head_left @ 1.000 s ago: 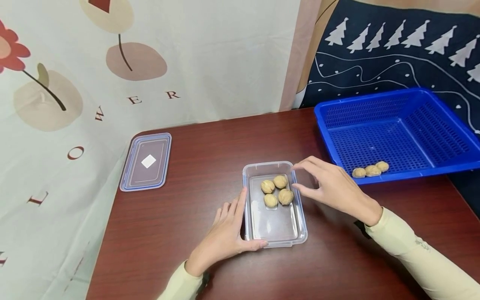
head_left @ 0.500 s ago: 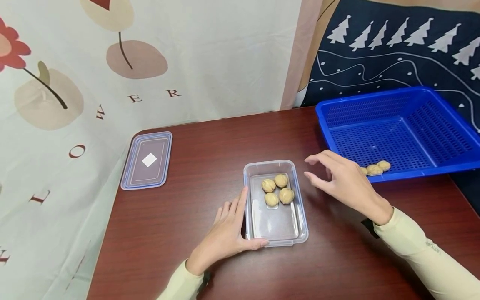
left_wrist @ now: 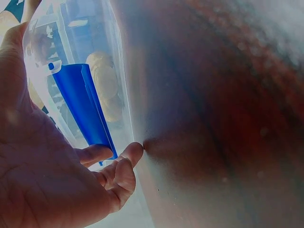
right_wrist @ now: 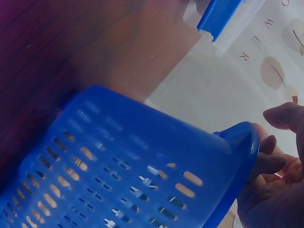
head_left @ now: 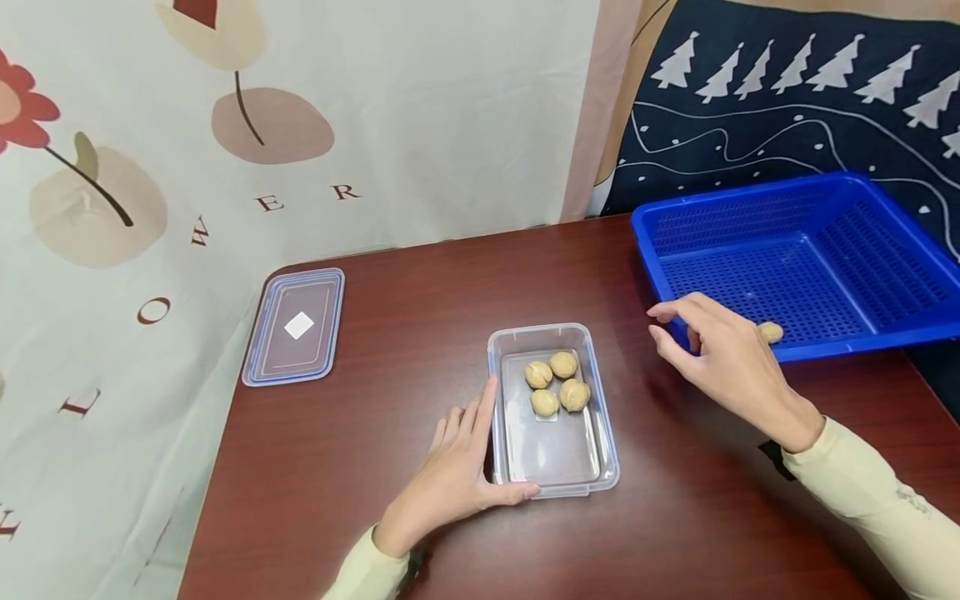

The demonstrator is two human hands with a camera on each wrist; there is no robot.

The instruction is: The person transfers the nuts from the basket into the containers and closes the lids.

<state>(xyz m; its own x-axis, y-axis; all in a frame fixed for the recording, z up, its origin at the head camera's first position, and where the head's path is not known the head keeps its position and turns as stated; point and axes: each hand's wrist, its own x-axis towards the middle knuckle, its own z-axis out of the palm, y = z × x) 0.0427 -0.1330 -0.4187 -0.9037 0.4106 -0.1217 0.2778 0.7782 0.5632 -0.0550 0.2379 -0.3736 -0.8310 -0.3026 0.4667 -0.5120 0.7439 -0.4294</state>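
A clear plastic food container (head_left: 551, 457) with a blue seal line holds several walnuts (head_left: 575, 395) toward its far end. My left hand (head_left: 453, 471) rests against its left side, fingers extended along the wall and thumb on the near rim. In the left wrist view, the fingertips (left_wrist: 135, 152) touch the clear wall with its blue clip. My right hand (head_left: 720, 354) is at the near left corner of a blue perforated basket (head_left: 855, 346), thumb and fingers apart with nothing between them. One walnut (head_left: 770, 332) shows in the basket beside it; the hand hides that corner.
A clear lid (head_left: 311, 300) with a blue seal and a white square label lies at the table's far left. The reddish-brown table (head_left: 420, 333) ends at a cloth (head_left: 450, 125) printed with flowers, and a dark cloth with white trees (head_left: 675, 62) hangs behind the basket.
My right hand has moved right, from beside the container's rim to the basket's corner, now covering walnuts seen there before. The left hand and the container stay in place.
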